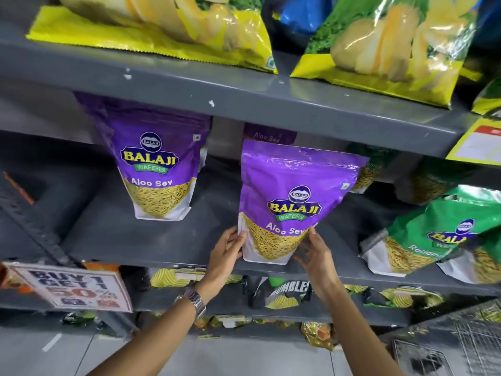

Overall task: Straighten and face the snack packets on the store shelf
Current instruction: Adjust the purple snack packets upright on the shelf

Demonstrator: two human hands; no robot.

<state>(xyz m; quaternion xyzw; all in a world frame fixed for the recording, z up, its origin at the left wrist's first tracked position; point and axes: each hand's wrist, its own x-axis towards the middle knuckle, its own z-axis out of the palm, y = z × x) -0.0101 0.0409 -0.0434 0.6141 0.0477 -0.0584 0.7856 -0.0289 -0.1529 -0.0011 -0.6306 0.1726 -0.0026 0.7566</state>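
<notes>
We have both hands on one purple Balaji Aloo Sev pouch (295, 202) at the front edge of the grey middle shelf (151, 240). Our left hand (226, 253) sits at the pouch's lower left corner, thumb on the front edge and fingers curled behind it, pinching that side. Our right hand (314, 256) is at the lower right corner, fingers spread and loosely bent, fingertips touching the pouch's bottom right edge; we cannot tell if it actually grips. The pouch stands upright, label facing us, tilted slightly to the right. A silver wristwatch (193, 302) is on our left wrist.

A second Aloo Sev pouch (160, 166) stands further back to the left, well apart, face forward. Another purple pouch (269, 135) shows just behind the held one, mostly hidden. To the right, green Balaji Ratlami pouches (431, 240) lean at the shelf front. On the upper shelf lie yellow chip bags (168, 31). A "Buy 1 Get 1 50%" sign (73, 289) hangs on the left below the middle shelf, and dark and yellow packets (282, 293) fill the lower shelf.
</notes>
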